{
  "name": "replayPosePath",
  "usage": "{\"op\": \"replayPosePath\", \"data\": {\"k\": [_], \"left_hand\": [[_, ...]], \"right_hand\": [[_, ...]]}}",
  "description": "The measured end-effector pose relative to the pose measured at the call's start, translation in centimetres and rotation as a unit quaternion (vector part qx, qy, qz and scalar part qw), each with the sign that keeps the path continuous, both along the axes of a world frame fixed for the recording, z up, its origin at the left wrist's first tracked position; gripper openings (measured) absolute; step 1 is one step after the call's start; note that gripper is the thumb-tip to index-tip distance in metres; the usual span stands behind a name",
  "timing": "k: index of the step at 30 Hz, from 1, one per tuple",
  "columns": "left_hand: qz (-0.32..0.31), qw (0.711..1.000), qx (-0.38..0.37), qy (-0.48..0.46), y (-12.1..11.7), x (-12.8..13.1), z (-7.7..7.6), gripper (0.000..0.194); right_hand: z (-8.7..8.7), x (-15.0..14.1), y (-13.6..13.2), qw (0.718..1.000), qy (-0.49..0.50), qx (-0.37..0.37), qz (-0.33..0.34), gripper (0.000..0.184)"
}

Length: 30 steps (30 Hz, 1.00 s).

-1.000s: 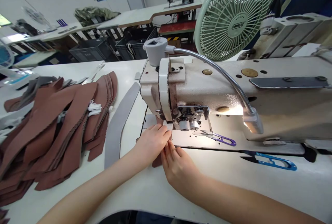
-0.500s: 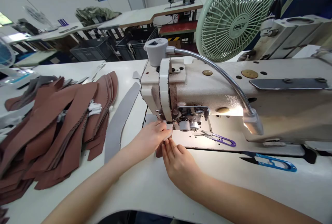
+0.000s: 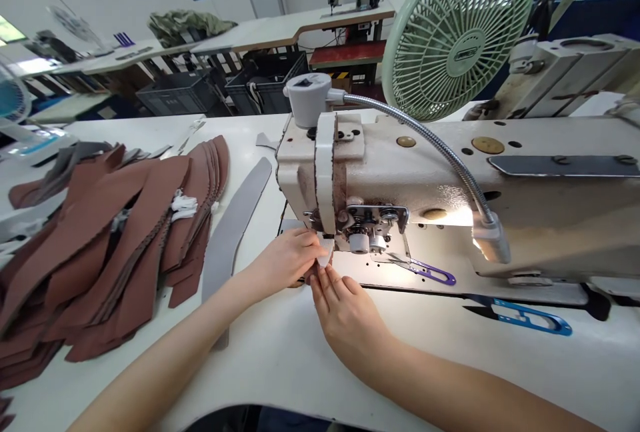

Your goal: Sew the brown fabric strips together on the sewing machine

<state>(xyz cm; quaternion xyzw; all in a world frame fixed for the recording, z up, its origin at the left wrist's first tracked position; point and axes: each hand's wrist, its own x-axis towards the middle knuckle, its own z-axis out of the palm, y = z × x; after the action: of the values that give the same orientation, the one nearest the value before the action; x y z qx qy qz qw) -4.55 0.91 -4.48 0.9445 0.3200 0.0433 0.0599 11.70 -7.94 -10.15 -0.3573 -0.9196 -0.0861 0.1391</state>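
Observation:
A small fabric piece (image 3: pixel 325 257), whitish on top with some brown showing at its lower edge, lies under the needle area of a sewing machine (image 3: pixel 300 175). My left hand (image 3: pixel 287 259) is closed on its left side, fingers bent and thumb pointing toward the machine foot. From the near side my right hand (image 3: pixel 350 322) presses its fingertips together on the fabric's near edge, just below the left thumb. Most of the piece is hidden by my fingers and the machine head. Left of my left hand lies a long grey curved panel (image 3: pixel 235 225).
Brown panels (image 3: pixel 115 245) are piled at the left. Purple thread snips (image 3: pixel 433 273) rest on the machine bed, and blue snips (image 3: pixel 535 317) lie nearer me. A lamp on a flexible neck (image 3: pixel 490 239) hangs over the bed. Behind the machine stands a green fan (image 3: pixel 460 39).
The brown end below my hands has mostly gone from sight, and more of the whitish side shows between them. My left hand has shifted slightly left; the view has shifted a little too.

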Motion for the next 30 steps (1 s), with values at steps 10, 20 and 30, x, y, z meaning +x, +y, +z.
{"op": "replayPosePath", "data": {"k": [10, 20, 30], "left_hand": [[-0.03, 0.998, -0.013, -0.06, 1.1, -0.1, -1.4, 0.024], [-0.027, 0.998, -0.021, -0.048, 2.1, 0.5, -1.9, 0.023], [-0.043, 0.991, -0.011, -0.126, 3.4, -0.2, -2.7, 0.027]], "right_hand": [[-0.2, -0.6, 0.0, 1.0, 0.004, -0.025, -0.014, 0.043], [0.4, -1.0, 0.9, 0.995, 0.009, -0.058, -0.075, 0.046], [0.7, -0.9, 1.6, 0.995, 0.013, -0.047, -0.088, 0.05]]}}
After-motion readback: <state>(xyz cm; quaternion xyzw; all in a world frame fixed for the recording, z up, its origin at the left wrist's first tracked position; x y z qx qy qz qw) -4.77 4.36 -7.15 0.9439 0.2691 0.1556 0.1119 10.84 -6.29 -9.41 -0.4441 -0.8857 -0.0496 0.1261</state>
